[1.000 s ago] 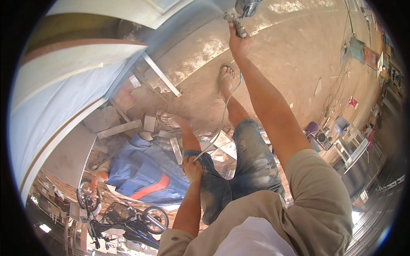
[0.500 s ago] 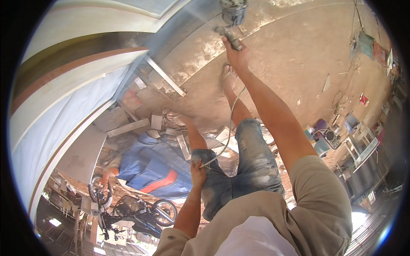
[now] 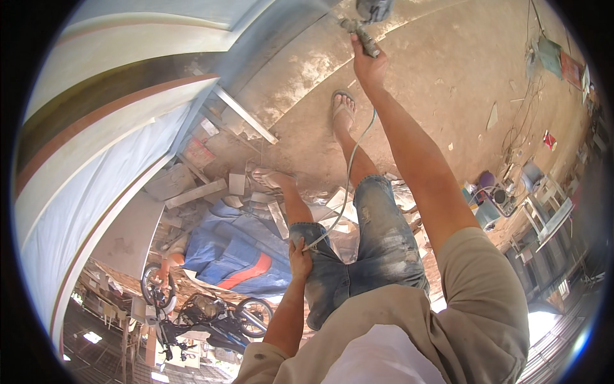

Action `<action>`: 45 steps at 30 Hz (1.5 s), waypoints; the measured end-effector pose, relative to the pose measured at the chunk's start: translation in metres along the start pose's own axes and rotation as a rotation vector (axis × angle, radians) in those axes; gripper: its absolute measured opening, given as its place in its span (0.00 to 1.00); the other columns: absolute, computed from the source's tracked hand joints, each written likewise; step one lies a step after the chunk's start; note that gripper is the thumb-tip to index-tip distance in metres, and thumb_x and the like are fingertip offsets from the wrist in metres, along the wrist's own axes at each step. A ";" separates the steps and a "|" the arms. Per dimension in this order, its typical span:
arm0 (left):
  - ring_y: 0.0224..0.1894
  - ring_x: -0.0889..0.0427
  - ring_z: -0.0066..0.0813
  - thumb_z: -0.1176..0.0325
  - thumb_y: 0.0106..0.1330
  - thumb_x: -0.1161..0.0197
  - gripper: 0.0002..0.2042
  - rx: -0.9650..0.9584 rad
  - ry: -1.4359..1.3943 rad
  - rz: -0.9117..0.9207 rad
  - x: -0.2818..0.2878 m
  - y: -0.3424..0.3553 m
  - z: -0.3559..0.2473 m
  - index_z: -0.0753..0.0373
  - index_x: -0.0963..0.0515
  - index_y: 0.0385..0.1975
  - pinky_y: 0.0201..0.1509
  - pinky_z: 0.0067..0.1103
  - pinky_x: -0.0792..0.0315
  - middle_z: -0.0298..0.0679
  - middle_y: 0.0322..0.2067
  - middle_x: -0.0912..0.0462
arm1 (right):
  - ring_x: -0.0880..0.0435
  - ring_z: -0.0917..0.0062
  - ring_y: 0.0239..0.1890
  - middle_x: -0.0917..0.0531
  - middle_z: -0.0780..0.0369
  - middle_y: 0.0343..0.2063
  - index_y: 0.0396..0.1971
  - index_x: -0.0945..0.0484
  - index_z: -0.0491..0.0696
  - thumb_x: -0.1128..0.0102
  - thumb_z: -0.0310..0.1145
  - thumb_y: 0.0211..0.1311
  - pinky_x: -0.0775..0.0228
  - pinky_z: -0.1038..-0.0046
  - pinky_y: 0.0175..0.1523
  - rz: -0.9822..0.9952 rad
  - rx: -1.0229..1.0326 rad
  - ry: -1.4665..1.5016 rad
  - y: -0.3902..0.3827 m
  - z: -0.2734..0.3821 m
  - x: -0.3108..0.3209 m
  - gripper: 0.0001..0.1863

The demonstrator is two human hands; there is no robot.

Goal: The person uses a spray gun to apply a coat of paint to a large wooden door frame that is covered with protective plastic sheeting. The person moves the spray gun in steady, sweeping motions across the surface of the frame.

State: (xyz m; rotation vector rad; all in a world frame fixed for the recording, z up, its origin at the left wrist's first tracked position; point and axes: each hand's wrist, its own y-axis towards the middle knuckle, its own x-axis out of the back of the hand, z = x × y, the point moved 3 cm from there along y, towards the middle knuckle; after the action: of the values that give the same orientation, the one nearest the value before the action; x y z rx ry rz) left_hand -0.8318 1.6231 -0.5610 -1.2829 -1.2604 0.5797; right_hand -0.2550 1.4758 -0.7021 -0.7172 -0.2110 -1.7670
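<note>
My right hand [image 3: 369,64] is closed around a metal spray gun [image 3: 362,37] at the top centre, with a grey cup [image 3: 373,9] attached. A faint pale mist drifts left of the nozzle, beside a white panel [image 3: 160,16]. My left hand [image 3: 300,259] grips a thin pale hose [image 3: 348,185] against my left thigh. The hose runs up behind my right forearm toward the gun. Both my sandalled feet stand on the dusty ground below.
A frame covered in pale sheeting [image 3: 96,179] fills the left. Wood scraps [image 3: 195,192], a blue tarp [image 3: 224,233] and a motorbike [image 3: 211,320] lie or stand at lower left. A machine with coiled hose [image 3: 495,195] and a wooden bench [image 3: 543,217] are at right.
My right hand with the spray gun dipped down-left half a second ago and is now higher and farther right. My left hand stays on the hose at my thigh, shifted slightly in view.
</note>
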 end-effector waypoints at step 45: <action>0.32 0.21 0.35 0.67 0.70 0.50 0.14 -0.216 -0.260 -0.116 0.118 0.053 -0.279 0.64 0.18 0.46 0.39 0.28 0.28 0.45 0.28 0.19 | 0.13 0.58 0.33 0.14 0.52 0.26 0.38 0.15 0.46 0.30 0.57 0.58 0.26 0.61 0.38 0.512 -0.122 -0.221 -0.002 0.034 0.059 0.26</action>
State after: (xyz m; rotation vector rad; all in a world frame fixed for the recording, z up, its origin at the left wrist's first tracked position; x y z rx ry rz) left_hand -0.5286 1.6374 -0.5140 -1.3305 -1.6382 0.5516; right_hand -0.2532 1.4450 -0.6409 -0.9601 -0.0589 -1.2204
